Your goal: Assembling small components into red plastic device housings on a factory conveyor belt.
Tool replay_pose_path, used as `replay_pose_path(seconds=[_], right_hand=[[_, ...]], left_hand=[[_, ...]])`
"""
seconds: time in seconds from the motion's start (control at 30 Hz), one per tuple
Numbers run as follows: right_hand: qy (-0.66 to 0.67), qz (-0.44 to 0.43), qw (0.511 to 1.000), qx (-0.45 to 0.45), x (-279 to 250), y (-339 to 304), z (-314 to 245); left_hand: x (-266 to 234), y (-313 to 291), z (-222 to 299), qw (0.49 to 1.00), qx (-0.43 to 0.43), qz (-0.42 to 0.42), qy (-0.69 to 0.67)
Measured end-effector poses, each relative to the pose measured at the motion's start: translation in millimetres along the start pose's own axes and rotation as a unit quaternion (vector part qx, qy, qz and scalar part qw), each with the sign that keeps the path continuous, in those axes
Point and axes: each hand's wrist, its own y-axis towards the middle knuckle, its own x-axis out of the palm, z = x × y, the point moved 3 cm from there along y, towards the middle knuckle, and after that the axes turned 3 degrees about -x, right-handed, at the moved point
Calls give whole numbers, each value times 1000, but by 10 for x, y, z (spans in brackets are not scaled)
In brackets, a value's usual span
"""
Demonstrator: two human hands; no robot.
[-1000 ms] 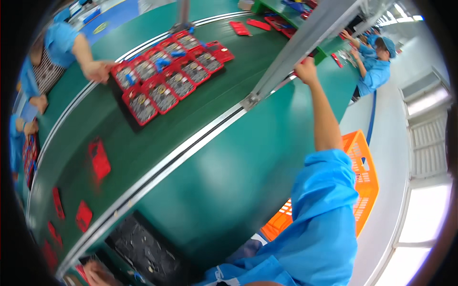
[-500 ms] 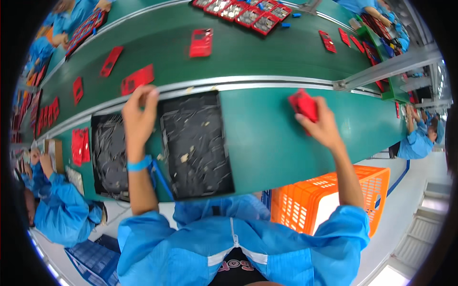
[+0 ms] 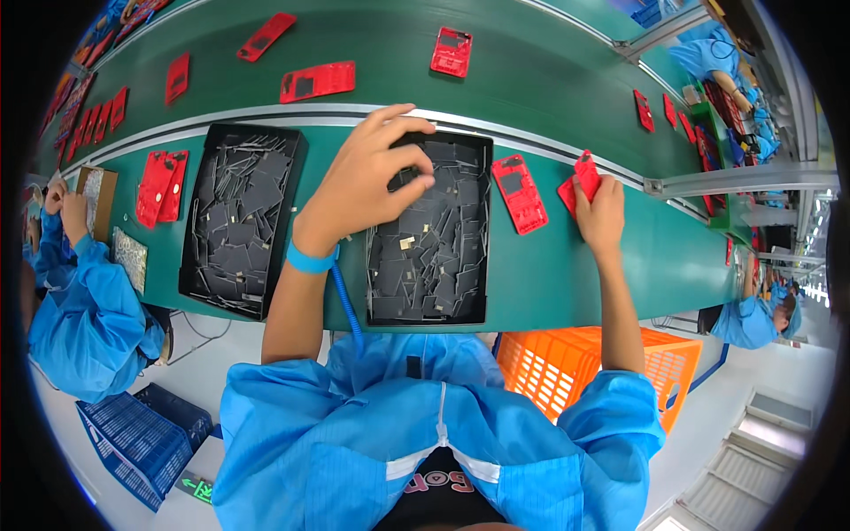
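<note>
My left hand hovers over the far end of a black tray filled with thin dark grey pads. Its fingers are curved and apart, with nothing visible between them; a blue wristband circles the wrist. In my right hand is a red plastic phone-like casing, gripped by its edge and tilted above the bench. A second red casing with a dark rectangle on it lies flat between the tray and my right hand.
A second black tray of grey pads stands left, beside stacked red casings. Beyond a metal rail, a green belt carries several red casings. An orange crate is below the bench. Co-workers sit at both sides.
My left hand has moved from the far rail to above the right tray. A red casing now lies on the bench beside my right hand, which still holds one. The view has shifted.
</note>
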Motion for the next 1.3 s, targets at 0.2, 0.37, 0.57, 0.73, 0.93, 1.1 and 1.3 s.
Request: replay_pose_path(seconds=[0.2, 0.37, 0.57, 0.73, 0.93, 1.1, 1.3], right_hand=[[80, -8, 997, -12, -164, 75, -154], [107, -19, 990, -92, -86, 178, -206], [219, 71, 964, -132, -412, 339, -616], [304, 70, 919, -242, -875, 315, -1681], [369, 9, 896, -247, -1031, 211, -2224], [715, -160, 677, -72, -986, 463, -2120], [735, -232, 625, -127, -649, 504, -2147]], left_hand=[[65, -186, 21, 993, -1, -117, 3], [32, -205, 70, 989, -19, -147, -13], [-43, -59, 42, 971, -113, -103, -185], [-27, 67, 87, 895, -195, 100, -389], [-71, 263, 344, 871, -207, 80, -438], [-327, 334, 320, 853, -204, 126, -464], [-308, 437, 190, 823, -210, 71, -524]])
